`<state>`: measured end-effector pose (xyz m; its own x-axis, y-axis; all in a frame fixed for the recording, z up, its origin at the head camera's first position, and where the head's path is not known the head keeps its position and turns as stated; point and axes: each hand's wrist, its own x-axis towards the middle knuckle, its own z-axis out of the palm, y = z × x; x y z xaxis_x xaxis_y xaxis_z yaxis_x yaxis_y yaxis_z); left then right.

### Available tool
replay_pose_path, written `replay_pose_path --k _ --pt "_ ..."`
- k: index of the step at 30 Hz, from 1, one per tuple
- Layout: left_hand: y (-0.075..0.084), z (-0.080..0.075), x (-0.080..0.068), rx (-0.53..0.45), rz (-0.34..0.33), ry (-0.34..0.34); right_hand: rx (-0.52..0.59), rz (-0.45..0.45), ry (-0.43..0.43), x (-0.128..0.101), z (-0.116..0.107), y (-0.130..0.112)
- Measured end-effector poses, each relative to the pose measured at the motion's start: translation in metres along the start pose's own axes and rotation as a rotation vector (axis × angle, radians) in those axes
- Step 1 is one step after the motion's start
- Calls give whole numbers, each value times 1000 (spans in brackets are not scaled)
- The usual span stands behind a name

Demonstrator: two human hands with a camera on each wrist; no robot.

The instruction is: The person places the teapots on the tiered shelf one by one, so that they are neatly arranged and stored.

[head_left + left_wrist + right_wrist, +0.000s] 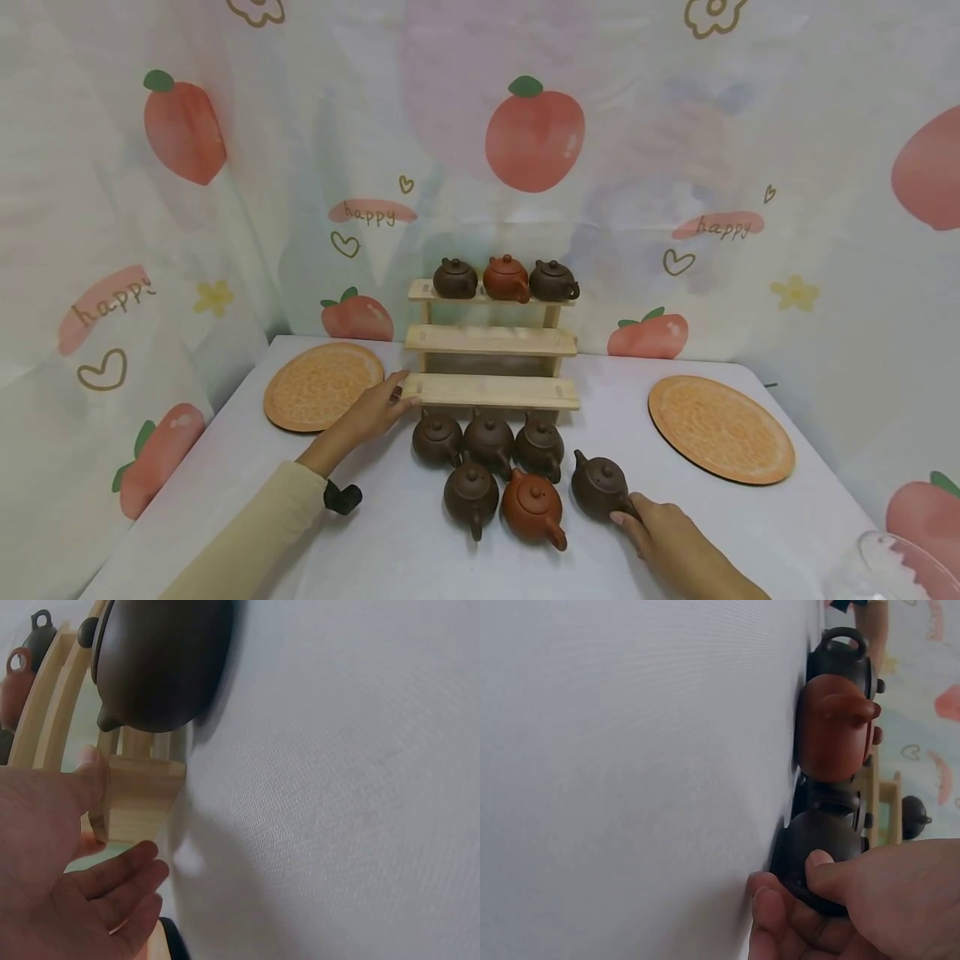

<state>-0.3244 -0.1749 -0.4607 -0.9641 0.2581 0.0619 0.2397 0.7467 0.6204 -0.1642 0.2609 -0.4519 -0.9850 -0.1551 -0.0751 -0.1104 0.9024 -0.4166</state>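
My right hand (pixel 669 533) grips a dark brown teapot (pixel 600 485) by its handle at the right of the other teapots, its spout pointing away from me. In the right wrist view the thumb (pixel 825 874) presses against the handle side. My left hand (pixel 375 410) holds the left end of the lowest board of a three-tier wooden display rack (pixel 491 390). Thumb and forefinger pinch that board end in the left wrist view, while the other fingers (pixel 120 881) extend loosely. Dark teapots (pixel 490 439) and a reddish-brown teapot (pixel 534 505) stand in front of the rack.
Three teapots, with a reddish one (pixel 507 277) in the middle, sit on the rack's top board. Round orange-patterned mats lie on the white table at left (pixel 322 387) and right (pixel 720 429). A clear container (pixel 888 571) stands at the near right corner.
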Motion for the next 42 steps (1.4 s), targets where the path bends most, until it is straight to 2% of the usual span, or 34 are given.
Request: replay_pose_path --k 15,22,30,36,42 --pt "1 0 1 4 -4 0 68 -25 12 0 0 4" --pt "-1 -1 0 -5 7 7 80 -80 37 5 -2 6" --pt "2 -2 -1 -17 12 6 73 -62 52 14 -7 2" --pt "2 -2 -2 -18 15 7 67 -115 92 20 -13 0" --pt "2 -2 -1 -18 14 2 47 -204 178 31 -22 -3"
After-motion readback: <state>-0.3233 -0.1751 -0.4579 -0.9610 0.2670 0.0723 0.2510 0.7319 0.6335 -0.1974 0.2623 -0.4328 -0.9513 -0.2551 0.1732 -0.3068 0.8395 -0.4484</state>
